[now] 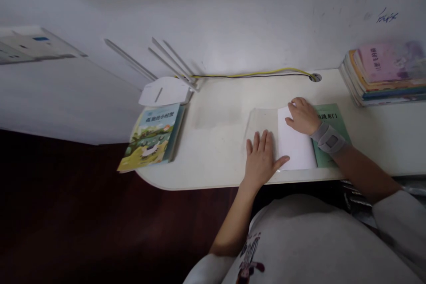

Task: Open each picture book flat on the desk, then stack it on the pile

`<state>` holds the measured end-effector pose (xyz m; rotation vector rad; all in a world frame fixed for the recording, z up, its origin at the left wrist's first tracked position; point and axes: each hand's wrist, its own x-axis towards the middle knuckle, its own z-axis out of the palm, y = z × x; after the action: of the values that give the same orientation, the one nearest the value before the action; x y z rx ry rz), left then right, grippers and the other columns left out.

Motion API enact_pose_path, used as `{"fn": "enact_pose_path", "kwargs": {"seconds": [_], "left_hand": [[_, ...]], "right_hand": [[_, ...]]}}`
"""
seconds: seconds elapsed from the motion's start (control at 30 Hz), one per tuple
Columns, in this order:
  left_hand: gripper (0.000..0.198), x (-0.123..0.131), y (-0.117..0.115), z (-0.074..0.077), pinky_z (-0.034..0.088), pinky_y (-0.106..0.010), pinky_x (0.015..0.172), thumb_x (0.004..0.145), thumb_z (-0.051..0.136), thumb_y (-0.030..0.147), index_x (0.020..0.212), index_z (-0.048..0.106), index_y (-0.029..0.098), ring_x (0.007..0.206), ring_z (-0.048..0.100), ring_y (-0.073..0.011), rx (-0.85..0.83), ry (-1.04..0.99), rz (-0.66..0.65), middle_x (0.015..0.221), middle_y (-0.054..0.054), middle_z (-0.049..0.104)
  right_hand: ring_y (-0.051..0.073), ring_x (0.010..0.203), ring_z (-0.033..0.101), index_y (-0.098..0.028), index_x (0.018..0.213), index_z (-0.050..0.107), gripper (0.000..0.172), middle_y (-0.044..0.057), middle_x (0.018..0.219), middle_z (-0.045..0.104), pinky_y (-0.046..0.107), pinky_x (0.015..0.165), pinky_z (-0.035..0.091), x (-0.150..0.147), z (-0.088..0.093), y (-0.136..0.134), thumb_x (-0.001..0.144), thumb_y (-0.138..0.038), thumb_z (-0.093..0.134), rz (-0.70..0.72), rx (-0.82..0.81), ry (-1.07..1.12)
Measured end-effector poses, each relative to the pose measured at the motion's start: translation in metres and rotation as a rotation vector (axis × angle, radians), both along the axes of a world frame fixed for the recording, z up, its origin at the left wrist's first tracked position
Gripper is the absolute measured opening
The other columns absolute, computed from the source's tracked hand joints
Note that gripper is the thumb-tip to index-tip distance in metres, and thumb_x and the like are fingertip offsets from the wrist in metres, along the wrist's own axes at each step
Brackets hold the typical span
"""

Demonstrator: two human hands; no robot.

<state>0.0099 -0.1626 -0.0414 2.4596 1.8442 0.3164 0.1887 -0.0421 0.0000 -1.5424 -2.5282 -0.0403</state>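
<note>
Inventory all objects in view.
Rounded desk: 1, white, centre
Wall panels: count unclear, white, far left
Antennaed router: 1, white, left end
Paperback books: 2+, blue-yellow top, left edge
Thin cables: 2, yellow/black, back edge
Round hole: 1, dark, back edge
Stacked books: several, pink top, right end
Thin book: 1, green, right of centre
Paper sheet: 1, white, beside thin book
Flat flap: 1, greyish, left of sheet
Glossy items: count unclear, dark, below desk
Shirt: 1, pale, bottom
Wristband: 1, grey, right wrist
Left hand: 1, bare, on flap
Right hand: 1, bare, over sheet
</note>
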Motion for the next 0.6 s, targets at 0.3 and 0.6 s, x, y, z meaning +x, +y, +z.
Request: {"fn": "enact_pose_path", "kwargs": {"seconds": [0.3,0.6], "left_hand": [[0.097,0.000,0.000,0.001,0.022,-0.060,0.111,0.083,0.025,0.076,0.145,0.031,0.003,0.141,0.023,-0.0405,-0.034,-0.004,-0.003,0.149,-0.022,0.034],[0.090,-0.002,0.000,-0.001,0.019,-0.062,0.112,0.084,0.033,0.073,0.145,0.031,0.008,0.142,0.021,-0.0402,-0.045,-0.092,-0.012,0.151,-0.021,0.033]], "right_hand": [[0.031,0.110,0.047,-0.009,0.104,0.063,0.030,0.019,0.112,0.058,0.044,0.094,0.041,0.003,-0.004,0.003,0.081,-0.027,0.056,0.049,-0.017,0.030],[0.034,0.135,0.033,-0.014,0.128,0.052,0.047,0.017,0.141,0.043,0.055,0.108,0.032,0.017,-0.017,0.011,0.087,-0.037,0.051,0.063,-0.024,0.335]]}}
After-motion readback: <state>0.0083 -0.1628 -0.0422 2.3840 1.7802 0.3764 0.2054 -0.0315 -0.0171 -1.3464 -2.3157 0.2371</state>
